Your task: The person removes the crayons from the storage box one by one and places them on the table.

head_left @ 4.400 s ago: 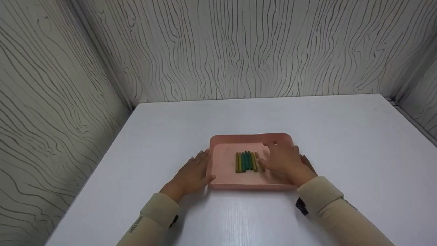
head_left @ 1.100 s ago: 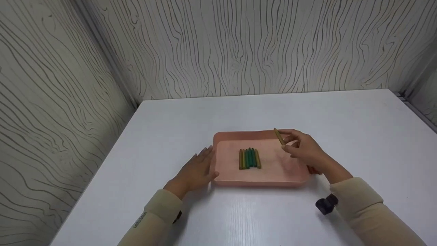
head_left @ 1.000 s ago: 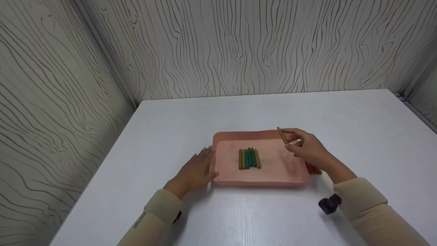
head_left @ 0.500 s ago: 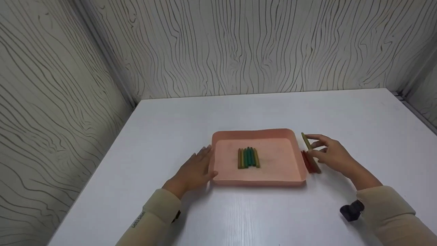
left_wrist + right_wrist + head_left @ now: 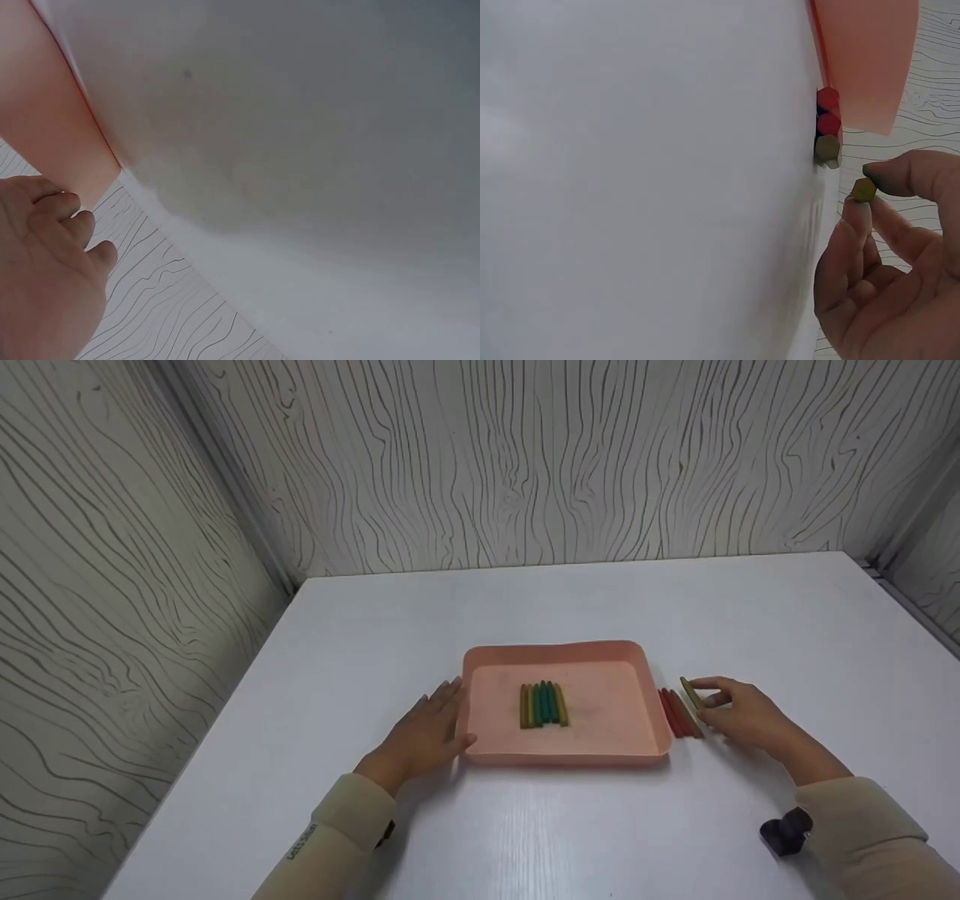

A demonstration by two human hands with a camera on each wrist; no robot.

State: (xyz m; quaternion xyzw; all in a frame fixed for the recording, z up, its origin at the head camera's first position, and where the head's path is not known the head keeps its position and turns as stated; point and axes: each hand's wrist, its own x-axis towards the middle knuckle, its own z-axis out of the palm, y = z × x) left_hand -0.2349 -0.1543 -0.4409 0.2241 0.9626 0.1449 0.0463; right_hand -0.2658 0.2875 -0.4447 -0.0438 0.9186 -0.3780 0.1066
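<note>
My right hand (image 5: pixel 746 718) pinches an olive-yellow crayon (image 5: pixel 691 693) between thumb and fingers, just right of a short row on the table. That row, along the pink tray's right side, has two red crayons (image 5: pixel 672 714) and a brown one (image 5: pixel 686 715). In the right wrist view the held crayon (image 5: pixel 864 190) shows its six-sided end, beside the brown crayon's end (image 5: pixel 827 148). Inside the pink tray (image 5: pixel 611 735) several brown, yellow and green crayons (image 5: pixel 544 705) lie side by side. My left hand (image 5: pixel 421 731) rests with extended fingers against the tray's left wall.
The white table (image 5: pixel 525 832) carries the tray near its middle. A wood-grain patterned panel (image 5: pixel 495 465) rises behind the table, and another (image 5: pixel 112 622) stands at the left. A black wrist camera (image 5: pixel 784 832) hangs below the right sleeve.
My right hand took the olive-yellow crayon from the right end of the tray's row, lifted it over the tray's right wall and lowered it beside the red and brown crayons. The left hand stayed.
</note>
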